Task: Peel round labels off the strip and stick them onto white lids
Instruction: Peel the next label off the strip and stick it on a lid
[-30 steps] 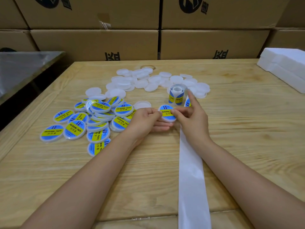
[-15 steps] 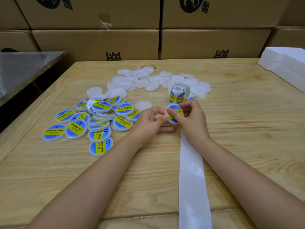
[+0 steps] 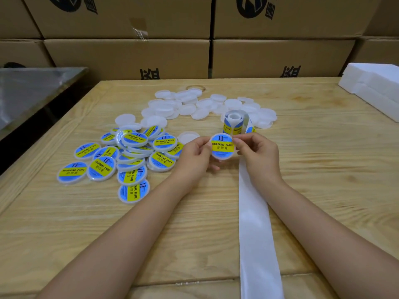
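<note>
With left hand (image 3: 194,156) and right hand (image 3: 257,157), pinches one labelled lid (image 3: 222,156) by opposite edges, fingers curled, face tilted toward the camera, held off the surface (image 3: 323,180). Shows blue-and-yellow label (image 3: 222,145) seated on that lid. Finds label roll (image 3: 234,124) upright just behind the hands, its bare backing strip (image 3: 255,223) trailing under the right wrist toward the near edge. Notes finished lids (image 3: 133,160) heaped to the left, plain white lids (image 3: 194,106) scattered beyond.
</note>
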`<state>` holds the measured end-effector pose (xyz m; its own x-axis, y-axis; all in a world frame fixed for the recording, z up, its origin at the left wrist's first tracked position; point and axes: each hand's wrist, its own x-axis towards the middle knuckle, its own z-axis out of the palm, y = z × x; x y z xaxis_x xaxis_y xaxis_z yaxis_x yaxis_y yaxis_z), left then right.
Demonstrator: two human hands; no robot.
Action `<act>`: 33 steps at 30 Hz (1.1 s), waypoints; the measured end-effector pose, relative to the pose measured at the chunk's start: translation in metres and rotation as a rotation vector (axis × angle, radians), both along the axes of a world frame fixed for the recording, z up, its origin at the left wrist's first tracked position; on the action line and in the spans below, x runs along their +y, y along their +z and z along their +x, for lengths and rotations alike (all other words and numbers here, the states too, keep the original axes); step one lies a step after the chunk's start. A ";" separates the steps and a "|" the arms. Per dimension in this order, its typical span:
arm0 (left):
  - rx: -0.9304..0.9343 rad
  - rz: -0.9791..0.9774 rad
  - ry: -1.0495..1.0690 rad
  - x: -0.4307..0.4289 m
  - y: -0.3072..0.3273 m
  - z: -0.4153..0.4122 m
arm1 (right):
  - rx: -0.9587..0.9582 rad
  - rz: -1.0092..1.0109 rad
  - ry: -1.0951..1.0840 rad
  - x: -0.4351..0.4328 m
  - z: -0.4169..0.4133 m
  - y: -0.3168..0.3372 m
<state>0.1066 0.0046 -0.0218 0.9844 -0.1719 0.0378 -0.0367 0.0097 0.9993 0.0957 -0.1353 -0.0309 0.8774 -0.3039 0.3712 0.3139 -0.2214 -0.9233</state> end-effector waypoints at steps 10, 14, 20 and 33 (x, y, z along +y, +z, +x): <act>-0.519 1.141 0.694 0.057 0.018 0.032 | 0.089 0.076 -0.201 -0.010 0.007 -0.008; -0.398 1.327 0.733 0.084 0.020 0.041 | 0.125 0.048 -0.198 -0.010 0.010 -0.010; -0.399 1.402 0.735 0.098 0.021 0.044 | 0.174 -0.039 -0.194 -0.011 0.012 -0.013; -0.912 1.092 -0.428 -0.013 -0.002 -0.015 | 0.241 -0.197 -0.260 -0.015 0.008 -0.002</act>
